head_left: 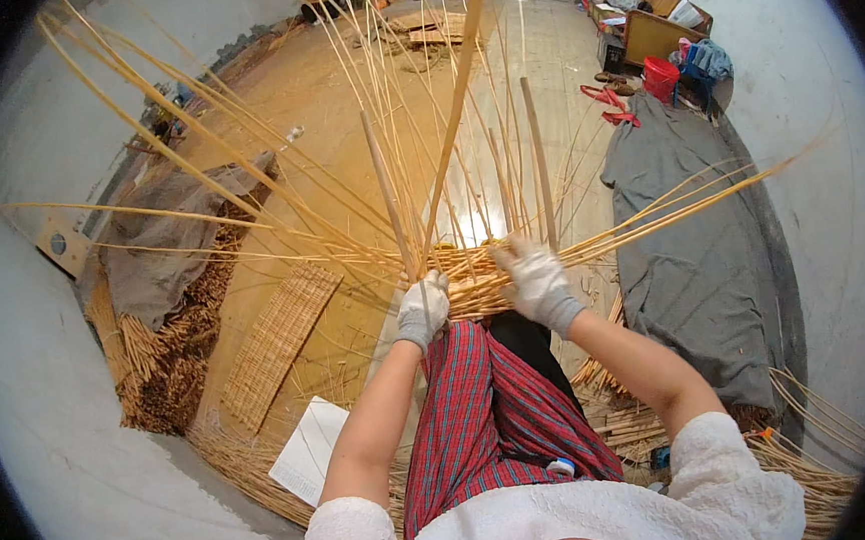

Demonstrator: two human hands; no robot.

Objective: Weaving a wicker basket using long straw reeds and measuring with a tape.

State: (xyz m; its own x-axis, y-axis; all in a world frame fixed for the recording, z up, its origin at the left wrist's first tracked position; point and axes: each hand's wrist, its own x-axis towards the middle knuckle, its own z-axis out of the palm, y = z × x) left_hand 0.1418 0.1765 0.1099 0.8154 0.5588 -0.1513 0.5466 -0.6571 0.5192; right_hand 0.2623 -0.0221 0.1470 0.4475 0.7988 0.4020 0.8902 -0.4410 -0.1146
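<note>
A partly woven wicker basket stands in front of my knees, with long pale rods rising and fanning out from it. My left hand, in a white glove, is closed at the basket's left corner, gripping the weave beside a thicker upright stick. On the right side my gloved right hand lies over the top of the weave, fingers bent round the wicker near another thick stick. Bundled rods stretch away to the right from beside that hand. The fingertips of both hands are partly hidden.
A flat woven panel and a white sheet lie on the floor at left. Bundled sticks sit under a grey cloth along the left wall. At right, a long grey cloth covers a pile, with a red bucket beyond it.
</note>
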